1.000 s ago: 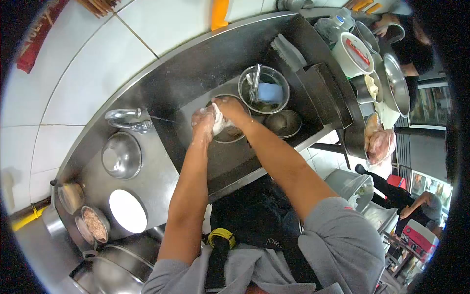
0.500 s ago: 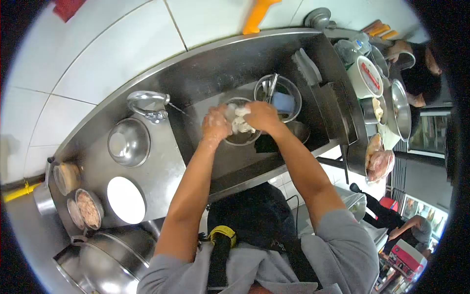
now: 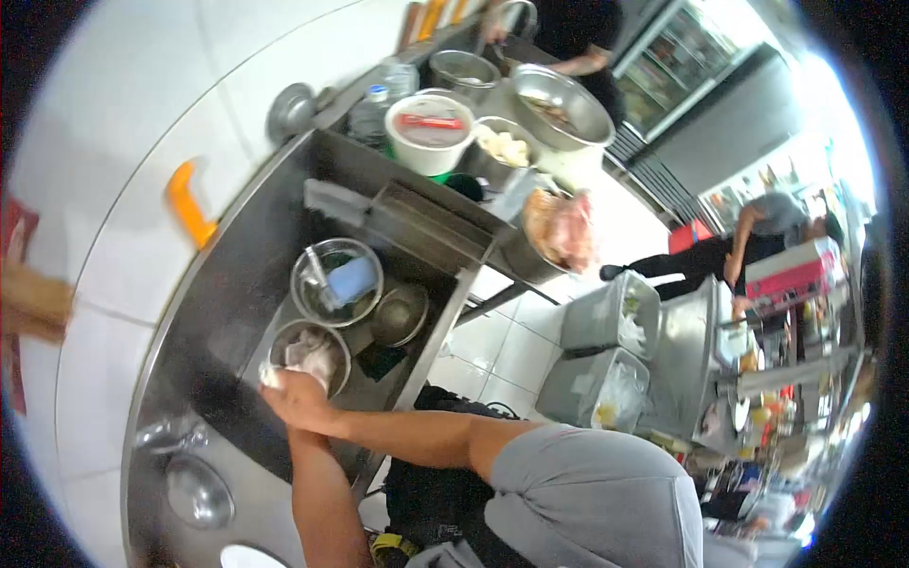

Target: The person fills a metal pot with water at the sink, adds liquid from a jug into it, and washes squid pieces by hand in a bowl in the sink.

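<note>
My right hand [image 3: 295, 398] is at the near-left rim of a metal bowl [image 3: 345, 364] inside the sink. Its fingers are curled round a soft white lump [image 3: 271, 376], whose kind I cannot make out. Pale, blurred pieces [image 3: 312, 355] fill much of the bowl. My left forearm [image 3: 317, 488] reaches up beneath my right wrist, and the left hand is mostly hidden there, its fingers not readable. Just beyond is a bowl [image 3: 301, 293] holding a blue block [image 3: 351, 281] and a metal utensil [image 3: 318, 270]. A small round bowl [image 3: 400, 315] stands to the right.
The steel sink [image 3: 232, 293] has a tap [image 3: 170, 436] and an upturned bowl [image 3: 200, 492] at its near end. Beyond its far end stand a white tub [image 3: 428, 142], a wide metal bowl [image 3: 562, 106] and a container of raw meat [image 3: 568, 232]. Co-workers [image 3: 582, 38] are nearby.
The view has swung to the right, so the sink appears turned and lower left. My hands, apart over the bowl before, now overlap at its edge, with the white lump in the right one.
</note>
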Available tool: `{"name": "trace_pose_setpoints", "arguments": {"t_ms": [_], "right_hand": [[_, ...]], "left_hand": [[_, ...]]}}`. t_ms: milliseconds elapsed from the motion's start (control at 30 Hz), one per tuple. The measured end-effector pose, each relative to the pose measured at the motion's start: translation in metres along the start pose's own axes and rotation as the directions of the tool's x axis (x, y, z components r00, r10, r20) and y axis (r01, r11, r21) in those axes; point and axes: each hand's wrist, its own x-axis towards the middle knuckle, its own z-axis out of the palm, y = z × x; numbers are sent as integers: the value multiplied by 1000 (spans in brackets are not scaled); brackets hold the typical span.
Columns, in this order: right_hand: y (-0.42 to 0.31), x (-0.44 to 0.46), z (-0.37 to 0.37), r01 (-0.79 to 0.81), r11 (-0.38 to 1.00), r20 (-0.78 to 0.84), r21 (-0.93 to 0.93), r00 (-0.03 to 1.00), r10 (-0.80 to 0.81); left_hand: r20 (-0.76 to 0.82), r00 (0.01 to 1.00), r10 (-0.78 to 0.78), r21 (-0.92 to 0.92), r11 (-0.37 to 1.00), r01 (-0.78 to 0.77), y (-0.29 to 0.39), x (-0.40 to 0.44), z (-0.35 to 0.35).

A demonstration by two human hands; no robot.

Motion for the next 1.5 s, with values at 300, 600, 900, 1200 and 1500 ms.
{"name": "trace_pose_setpoints", "arguments": {"t_ms": [300,600,900,1200,1500], "right_hand": [[45,87,-62,-60,994,439,-88,894,93],[-14,96,-97,144,988,240,50,959,-152],[-37,99,-149,62,922,727,-381,637,257],[34,41,-17,430,893,-208,132,893,-399],[12,41,-11,505,860,-108,-77,853,-510]], "left_hand": [[-338,932,128,864,436,254,20,-55,117],[-113,963,246,897,443,-8,32,-63,124],[-21,979,201,961,274,-36,52,-74,115],[-63,981,185,-110,975,-191,6,8,2],[113,939,323,464,819,-338,16,20,30]]}}
